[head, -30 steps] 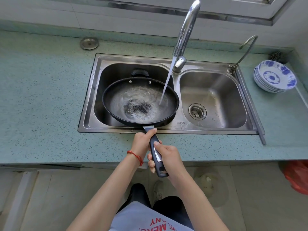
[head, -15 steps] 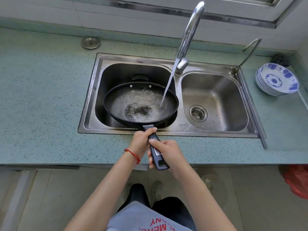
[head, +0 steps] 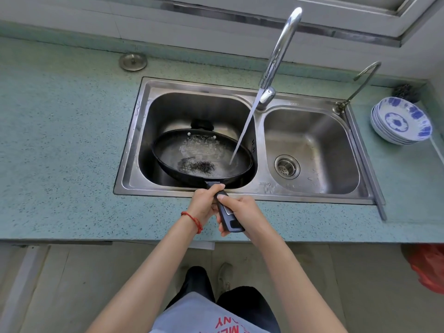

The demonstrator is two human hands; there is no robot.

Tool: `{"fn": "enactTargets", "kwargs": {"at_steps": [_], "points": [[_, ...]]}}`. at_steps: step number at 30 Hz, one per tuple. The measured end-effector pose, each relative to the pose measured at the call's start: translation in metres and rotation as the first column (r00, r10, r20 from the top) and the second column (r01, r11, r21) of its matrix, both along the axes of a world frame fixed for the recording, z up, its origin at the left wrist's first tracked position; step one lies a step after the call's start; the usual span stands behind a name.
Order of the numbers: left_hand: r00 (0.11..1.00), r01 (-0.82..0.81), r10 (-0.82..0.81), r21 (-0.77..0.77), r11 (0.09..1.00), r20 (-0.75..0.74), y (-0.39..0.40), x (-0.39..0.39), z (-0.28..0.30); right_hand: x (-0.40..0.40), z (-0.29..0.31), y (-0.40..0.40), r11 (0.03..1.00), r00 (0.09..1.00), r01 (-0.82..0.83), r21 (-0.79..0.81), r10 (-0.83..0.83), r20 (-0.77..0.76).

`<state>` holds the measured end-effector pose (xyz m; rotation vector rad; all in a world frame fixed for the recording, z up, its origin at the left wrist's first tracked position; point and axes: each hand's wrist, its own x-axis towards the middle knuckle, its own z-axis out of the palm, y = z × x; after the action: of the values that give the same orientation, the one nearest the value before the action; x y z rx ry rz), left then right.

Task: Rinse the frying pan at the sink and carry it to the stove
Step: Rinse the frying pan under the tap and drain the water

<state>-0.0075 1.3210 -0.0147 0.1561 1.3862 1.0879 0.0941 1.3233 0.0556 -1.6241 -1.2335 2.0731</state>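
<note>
A black frying pan (head: 168, 155) hangs over the left basin of the steel double sink (head: 134, 140), tilted with its far rim lower. Water and dark specks lie inside it. A thin stream from the tall chrome tap (head: 280, 48) lands near the pan's right inner edge. My left hand (head: 204, 204), with a red string on the wrist, grips the handle (head: 228, 216) close to the pan. My right hand (head: 242, 212) grips the handle's rear part. The stove is not in view.
A stack of blue-and-white bowls (head: 401, 123) sits on the green speckled counter (head: 60, 140) at the right, with a dark scrubber (head: 406, 92) behind it. A small second tap (head: 360, 82) stands by the right basin. A sink plug (head: 133, 61) lies at the back left. A red bag (head: 430, 267) is on the floor.
The pan has sunk lower into the left basin and tilted away from me, so the water has pooled toward its far side. Both hands keep the same grip.
</note>
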Motion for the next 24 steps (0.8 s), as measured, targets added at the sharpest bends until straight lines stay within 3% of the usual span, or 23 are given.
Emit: {"fn": "enactTargets", "kwargs": {"at_steps": [9,13,15,18,24], "points": [[0.999,0.004,-0.004,0.003,1.0,0.035,-0.001,0.002,-0.001,0.003,-0.004,0.006,0.998,0.994,-0.049,0.05,0.044,0.104],[0.998,0.057,-0.057,0.005,0.998,0.023,-0.002,0.002,0.004,0.01,-0.011,0.013,0.97,0.964,-0.13,0.207,0.075,0.256],[0.995,0.102,-0.102,0.001,0.995,-0.012,-0.006,0.002,0.007,0.017,-0.011,0.02,0.967,0.96,-0.141,0.213,0.081,0.267],[0.991,0.124,-0.124,-0.007,0.992,-0.058,-0.01,0.001,0.009,0.031,-0.015,0.044,0.98,0.97,-0.101,0.174,0.058,0.236],[0.997,0.038,-0.042,-0.057,0.998,-0.069,-0.014,0.005,0.013,0.051,-0.026,0.126,0.957,0.976,0.069,0.281,-0.123,0.178]]}}
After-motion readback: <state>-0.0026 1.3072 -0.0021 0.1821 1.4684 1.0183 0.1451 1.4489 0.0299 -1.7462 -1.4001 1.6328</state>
